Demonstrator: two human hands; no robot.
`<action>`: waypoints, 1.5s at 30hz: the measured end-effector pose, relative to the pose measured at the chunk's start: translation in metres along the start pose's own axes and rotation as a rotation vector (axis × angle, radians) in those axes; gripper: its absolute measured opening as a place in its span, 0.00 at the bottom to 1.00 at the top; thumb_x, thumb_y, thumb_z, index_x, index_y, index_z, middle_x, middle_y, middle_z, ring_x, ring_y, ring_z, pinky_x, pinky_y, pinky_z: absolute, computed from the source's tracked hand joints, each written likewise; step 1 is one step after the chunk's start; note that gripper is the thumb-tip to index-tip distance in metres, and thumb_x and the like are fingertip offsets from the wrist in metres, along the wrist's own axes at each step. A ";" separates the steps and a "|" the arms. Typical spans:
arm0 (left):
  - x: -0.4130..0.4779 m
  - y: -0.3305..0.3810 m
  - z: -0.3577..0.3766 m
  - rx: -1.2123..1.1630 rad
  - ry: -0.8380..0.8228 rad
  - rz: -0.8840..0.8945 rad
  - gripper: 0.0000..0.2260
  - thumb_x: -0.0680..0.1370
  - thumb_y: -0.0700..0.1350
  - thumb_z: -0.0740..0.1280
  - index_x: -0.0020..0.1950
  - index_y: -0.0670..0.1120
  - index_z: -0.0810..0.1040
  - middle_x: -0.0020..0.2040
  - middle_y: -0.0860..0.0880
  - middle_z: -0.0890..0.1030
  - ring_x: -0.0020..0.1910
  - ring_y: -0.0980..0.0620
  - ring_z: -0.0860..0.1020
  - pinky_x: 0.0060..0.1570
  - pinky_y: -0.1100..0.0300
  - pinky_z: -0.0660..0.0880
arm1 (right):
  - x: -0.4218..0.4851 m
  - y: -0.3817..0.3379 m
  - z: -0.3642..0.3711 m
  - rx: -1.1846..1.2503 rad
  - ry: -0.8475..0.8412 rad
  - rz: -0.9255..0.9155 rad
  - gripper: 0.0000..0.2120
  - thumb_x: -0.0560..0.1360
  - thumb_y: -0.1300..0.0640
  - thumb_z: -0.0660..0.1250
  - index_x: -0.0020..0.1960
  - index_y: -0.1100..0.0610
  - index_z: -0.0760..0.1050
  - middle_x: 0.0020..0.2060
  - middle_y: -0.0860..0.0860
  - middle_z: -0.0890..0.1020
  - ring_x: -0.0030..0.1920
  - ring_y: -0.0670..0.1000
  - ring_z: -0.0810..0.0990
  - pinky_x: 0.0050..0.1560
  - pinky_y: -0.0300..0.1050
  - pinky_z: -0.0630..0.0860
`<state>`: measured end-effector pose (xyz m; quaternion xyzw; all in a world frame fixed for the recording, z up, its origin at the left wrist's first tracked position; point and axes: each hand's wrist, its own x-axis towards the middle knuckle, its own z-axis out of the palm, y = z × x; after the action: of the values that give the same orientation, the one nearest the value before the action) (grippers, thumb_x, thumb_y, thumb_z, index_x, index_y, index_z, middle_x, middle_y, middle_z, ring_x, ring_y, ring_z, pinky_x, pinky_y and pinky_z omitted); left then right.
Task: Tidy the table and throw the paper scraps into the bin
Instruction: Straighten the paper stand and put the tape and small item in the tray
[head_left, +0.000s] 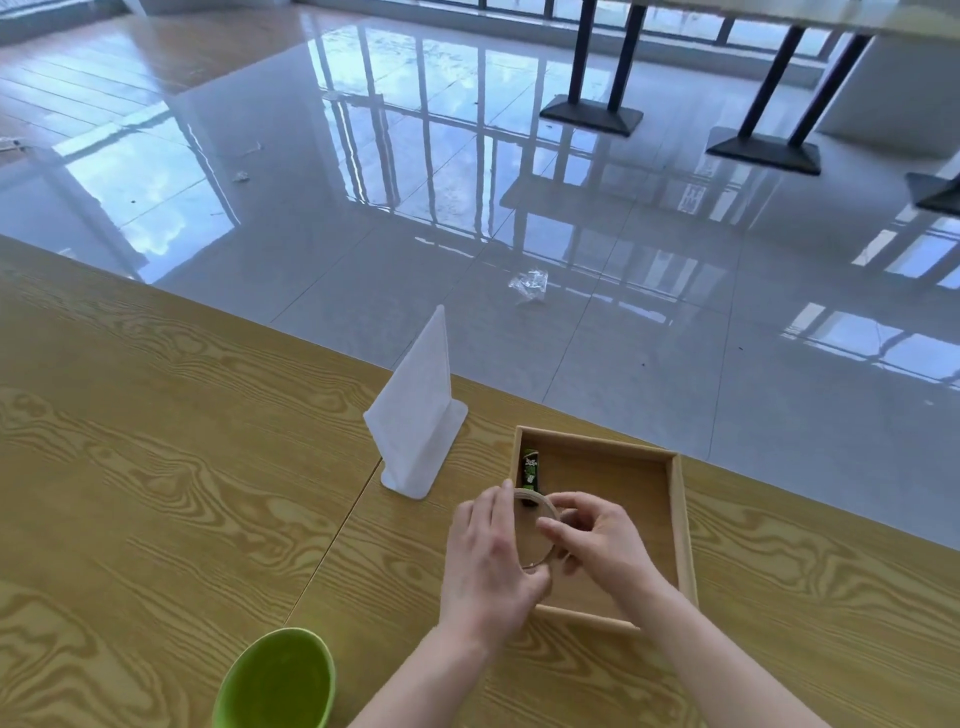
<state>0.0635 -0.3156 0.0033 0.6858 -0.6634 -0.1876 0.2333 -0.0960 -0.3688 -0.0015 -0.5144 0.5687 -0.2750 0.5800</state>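
I see both hands, left (485, 564) and right (602, 540), gripping a tape roll (540, 525) over the tray (683, 519); an uneven release could, I judge, roll it onto the table (156, 467).

A wood-grain tabletop (156, 467) with a thin seam across it carries a white upright sign holder (418, 415) near its far edge, and just to the right of that a shallow square wooden tray (683, 519). A green bowl (278, 680) sits on the tabletop at the near edge of the view, partly cut off. Beyond the tabletop, the glossy grey tiled floor (675, 389) has a crumpled clear wrapper (530, 285) lying on it and a few smaller scraps (240, 176) farther off.
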 end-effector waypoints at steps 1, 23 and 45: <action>0.005 0.005 0.004 0.008 -0.008 0.028 0.43 0.69 0.58 0.71 0.78 0.46 0.56 0.71 0.51 0.68 0.66 0.52 0.63 0.67 0.59 0.65 | -0.002 0.002 -0.003 -0.021 0.029 -0.010 0.10 0.71 0.57 0.77 0.51 0.49 0.83 0.36 0.55 0.85 0.31 0.54 0.83 0.31 0.46 0.81; 0.025 -0.024 0.031 -0.069 -0.145 -0.201 0.31 0.78 0.52 0.64 0.78 0.46 0.56 0.68 0.48 0.69 0.67 0.52 0.69 0.64 0.60 0.68 | 0.046 0.019 -0.026 -0.586 0.461 0.050 0.21 0.76 0.50 0.71 0.65 0.58 0.77 0.56 0.56 0.81 0.56 0.56 0.79 0.53 0.46 0.73; 0.012 -0.024 0.023 -0.265 -0.211 -0.301 0.36 0.72 0.49 0.68 0.78 0.47 0.59 0.63 0.54 0.73 0.61 0.58 0.72 0.57 0.65 0.69 | 0.048 0.029 -0.016 -0.838 0.398 -0.025 0.36 0.67 0.41 0.76 0.68 0.54 0.68 0.57 0.51 0.72 0.57 0.53 0.74 0.53 0.44 0.74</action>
<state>0.0707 -0.3291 -0.0283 0.7169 -0.5439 -0.3765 0.2202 -0.1092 -0.4075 -0.0430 -0.6485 0.7248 -0.1216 0.1984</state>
